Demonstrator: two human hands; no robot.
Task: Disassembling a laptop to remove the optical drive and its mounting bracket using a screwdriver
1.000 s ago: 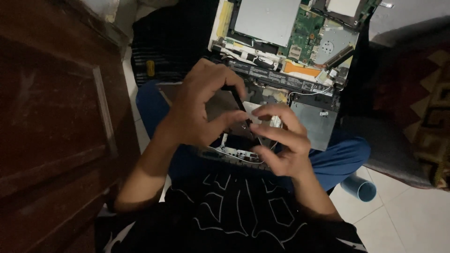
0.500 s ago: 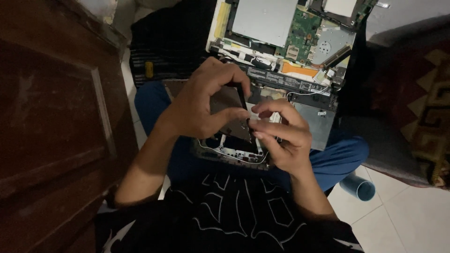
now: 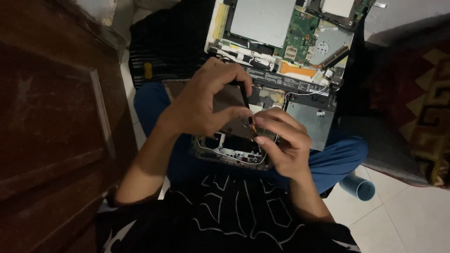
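both hands are drawing a little closer together than a moment ago, meeting over the grey laptop panel point(image 3: 225, 112) lying across the person's lap. left hand point(image 3: 206, 100) is clenching its grip around a thin dark screwdriver point(image 3: 247, 105), tip pointing down at the panel's edge. right hand point(image 3: 283, 140) is pinching a small orange-tipped part point(image 3: 251, 125) at that same spot, fingers curled. beyond, an opened laptop chassis point(image 3: 281, 42) is lying on the floor, holding a green circuit board point(image 3: 300, 37). beside the knee, a blue pipe point(image 3: 358, 186) is resting.
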